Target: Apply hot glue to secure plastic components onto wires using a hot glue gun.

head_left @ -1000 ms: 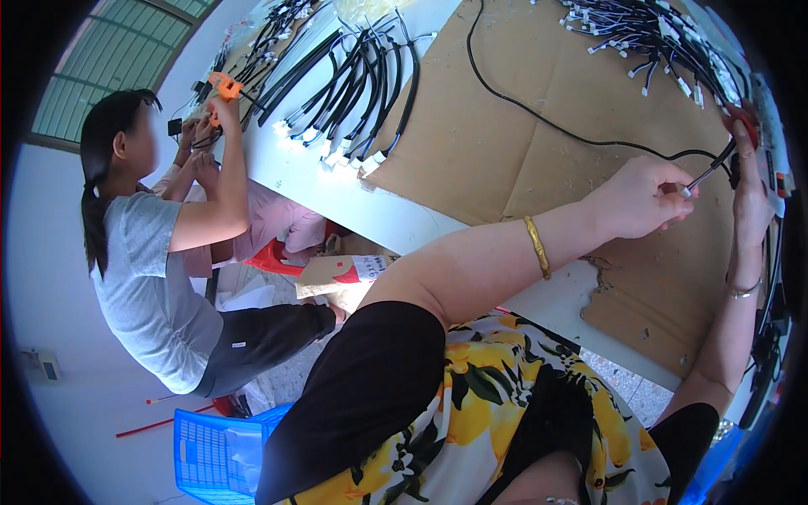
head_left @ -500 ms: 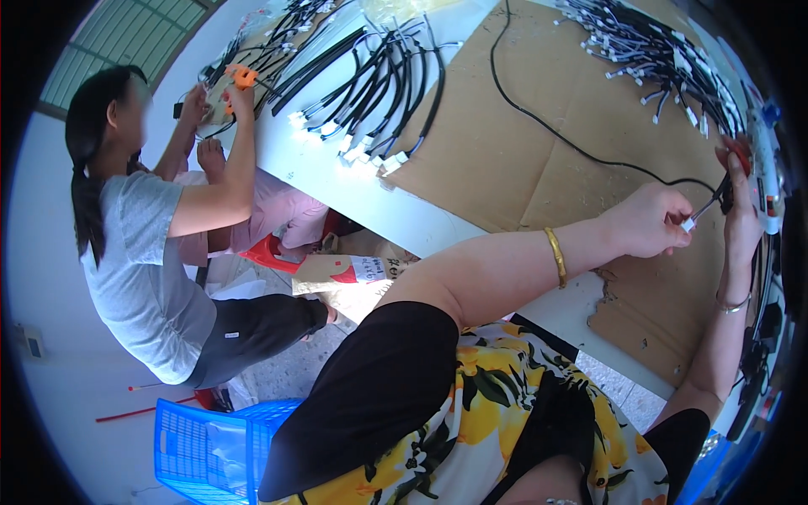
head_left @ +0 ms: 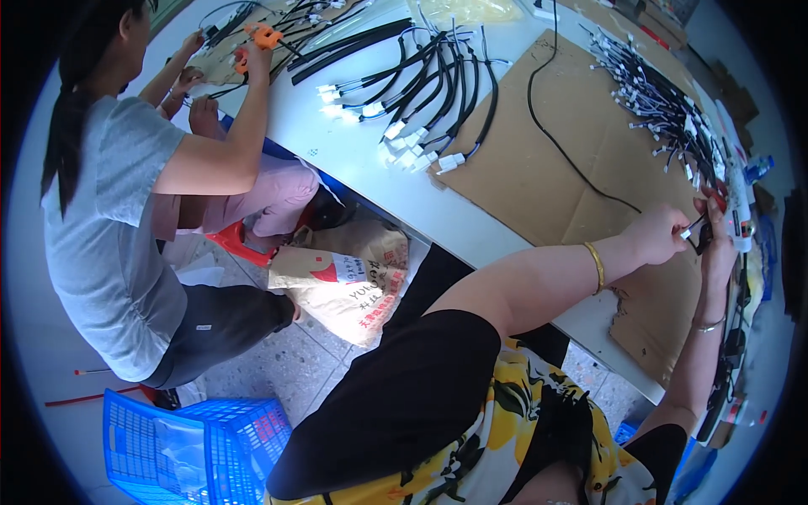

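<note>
My left hand point(head_left: 661, 236) is closed in a pinch on a white connector point(head_left: 685, 234) with a short dark wire, above the cardboard sheet point(head_left: 581, 160) at the table's right. Close beside it, my right hand point(head_left: 717, 244) is closed round a dark tool with a red part point(head_left: 715, 199); its kind is too small to make out. The wire spans the gap between both hands. A thin black cord point(head_left: 572, 160) crosses the cardboard toward them. Just beyond my right hand lies a thick bundle of black cables point(head_left: 665, 105) with white connectors.
Black sleeved cables point(head_left: 438, 93) with white connectors lie on the white table point(head_left: 337, 143). On the left, a co-worker point(head_left: 118, 194) holds an orange gun-shaped tool point(head_left: 265, 36). A blue plastic basket point(head_left: 151, 446) and a printed sack point(head_left: 362, 286) stand on the floor.
The whole view has shifted, so the table's far side shows more. Both hands remain close together, with the connector still in my left fingers.
</note>
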`<control>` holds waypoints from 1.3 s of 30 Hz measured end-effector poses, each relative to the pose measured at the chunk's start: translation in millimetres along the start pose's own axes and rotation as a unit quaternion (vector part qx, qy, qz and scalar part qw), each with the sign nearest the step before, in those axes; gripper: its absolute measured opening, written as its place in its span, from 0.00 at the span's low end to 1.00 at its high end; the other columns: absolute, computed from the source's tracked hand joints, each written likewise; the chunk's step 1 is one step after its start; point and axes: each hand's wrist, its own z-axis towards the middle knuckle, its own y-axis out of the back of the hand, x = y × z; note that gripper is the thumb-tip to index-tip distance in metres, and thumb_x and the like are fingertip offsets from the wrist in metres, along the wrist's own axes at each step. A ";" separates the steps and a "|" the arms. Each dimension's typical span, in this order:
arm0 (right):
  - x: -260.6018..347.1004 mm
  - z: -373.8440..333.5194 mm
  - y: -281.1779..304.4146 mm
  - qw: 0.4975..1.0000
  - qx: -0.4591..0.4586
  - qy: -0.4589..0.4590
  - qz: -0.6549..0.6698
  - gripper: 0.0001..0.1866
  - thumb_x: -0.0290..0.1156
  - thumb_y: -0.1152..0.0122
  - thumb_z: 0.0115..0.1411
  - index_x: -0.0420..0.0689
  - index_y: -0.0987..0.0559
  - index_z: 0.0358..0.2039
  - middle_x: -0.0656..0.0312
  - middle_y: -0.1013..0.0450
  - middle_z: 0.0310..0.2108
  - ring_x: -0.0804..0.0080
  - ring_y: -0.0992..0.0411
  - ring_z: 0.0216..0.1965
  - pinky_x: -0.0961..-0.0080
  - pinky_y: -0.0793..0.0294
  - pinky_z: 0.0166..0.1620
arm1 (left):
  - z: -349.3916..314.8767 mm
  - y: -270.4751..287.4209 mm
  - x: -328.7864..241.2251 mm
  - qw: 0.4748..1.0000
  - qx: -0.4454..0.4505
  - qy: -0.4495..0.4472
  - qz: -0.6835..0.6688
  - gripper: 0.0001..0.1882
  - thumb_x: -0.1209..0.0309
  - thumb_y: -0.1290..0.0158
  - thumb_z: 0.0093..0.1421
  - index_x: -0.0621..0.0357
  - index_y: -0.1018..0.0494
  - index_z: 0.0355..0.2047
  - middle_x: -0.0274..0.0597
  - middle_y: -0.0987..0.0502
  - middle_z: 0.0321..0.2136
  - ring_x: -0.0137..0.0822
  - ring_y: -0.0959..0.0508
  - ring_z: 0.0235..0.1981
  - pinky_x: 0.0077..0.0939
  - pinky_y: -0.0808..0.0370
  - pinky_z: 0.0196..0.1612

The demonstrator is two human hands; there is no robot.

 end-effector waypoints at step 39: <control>-2.6 -60.5 3.3 0.991 0.059 -0.002 0.124 0.18 0.26 0.44 0.52 0.39 0.30 0.45 0.60 0.28 0.36 0.76 0.29 0.32 0.80 0.28 0.35 | 13.8 39.8 -1.2 0.989 -0.039 0.097 -0.107 0.13 0.85 0.50 0.51 0.68 0.29 0.39 0.40 0.24 0.30 0.25 0.25 0.25 0.17 0.26 0.27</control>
